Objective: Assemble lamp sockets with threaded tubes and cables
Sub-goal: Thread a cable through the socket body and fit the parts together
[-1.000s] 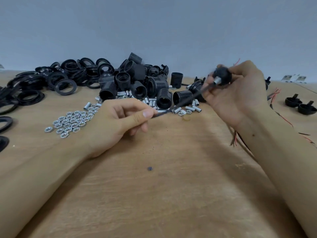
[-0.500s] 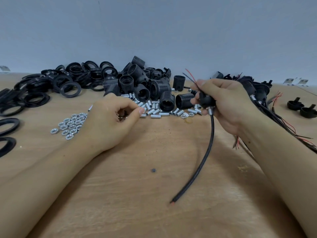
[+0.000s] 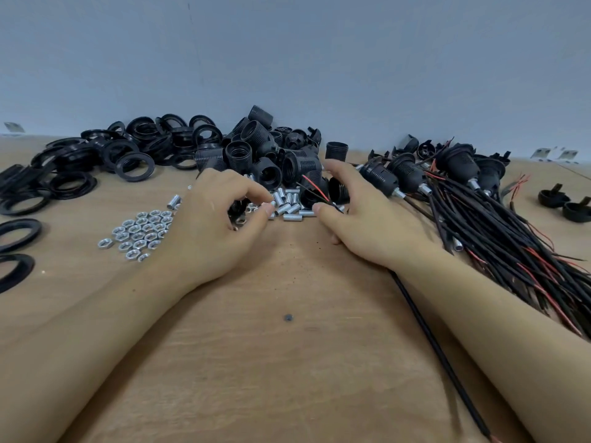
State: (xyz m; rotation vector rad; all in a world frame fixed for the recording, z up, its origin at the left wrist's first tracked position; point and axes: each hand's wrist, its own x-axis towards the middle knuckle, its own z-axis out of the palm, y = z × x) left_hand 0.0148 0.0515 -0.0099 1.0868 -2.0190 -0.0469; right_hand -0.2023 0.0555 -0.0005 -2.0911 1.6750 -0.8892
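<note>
an assembly workbench [image 3: 287, 362]: heaps of black sockets [image 3: 262, 155], nuts [image 3: 137, 233], cables [image 3: 499, 231].

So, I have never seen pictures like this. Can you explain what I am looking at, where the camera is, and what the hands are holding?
There is no machine here: a person works with two bare hands. The one camera sits on the person's head and looks forward and down. On the wooden table lie black rings, a heap of black sockets, silver nuts, short silver tubes, and, at right, finished sockets with cables. The left hand reaches into the tubes; whether its grip holds one I cannot tell. The right hand holds a black cable, whose red and black wire ends stick out past the thumb.
</note>
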